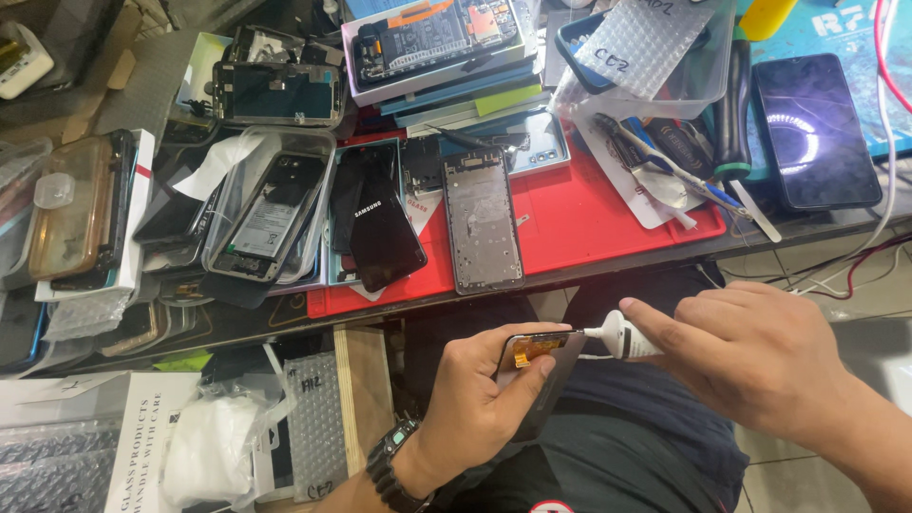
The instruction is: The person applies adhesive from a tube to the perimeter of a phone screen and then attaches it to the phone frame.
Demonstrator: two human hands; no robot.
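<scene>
My hands (608,370) work below the tabletop (608,252) edge, over my lap, with open air around them. On the red mat (579,214), a bare patch lies right of the grey frame (482,218). Left of it, phones (380,223) and trays (271,204) crowd every path; tools (665,166) block the right.

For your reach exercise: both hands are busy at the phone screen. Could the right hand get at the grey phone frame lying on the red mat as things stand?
Probably not freely: the right hand holds a small white tube at the screen gripped by the left hand. Nothing lies over the grey frame.
</scene>
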